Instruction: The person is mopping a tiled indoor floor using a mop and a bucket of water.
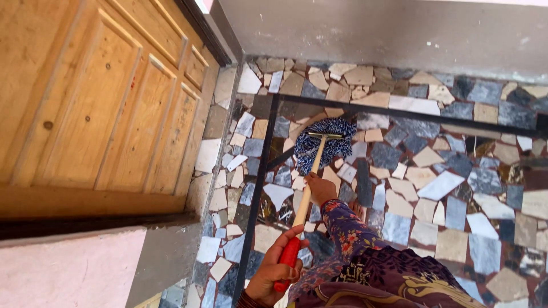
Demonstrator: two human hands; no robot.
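The mop [323, 144], at the centre of the frame, has a blue-and-white string head, a wooden handle and a red grip. The left hand [274, 272] closes on the red grip; the right hand [320, 189] closes around the wood above, over the mosaic stone floor [451, 188].

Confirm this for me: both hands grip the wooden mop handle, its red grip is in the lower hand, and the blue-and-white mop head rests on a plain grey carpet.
Wrong on the floor. In the head view, the blue-and-white mop head rests on a mosaic floor of broken stone pieces, not carpet. The rest holds: the left hand takes the red grip, the right hand the wooden handle.
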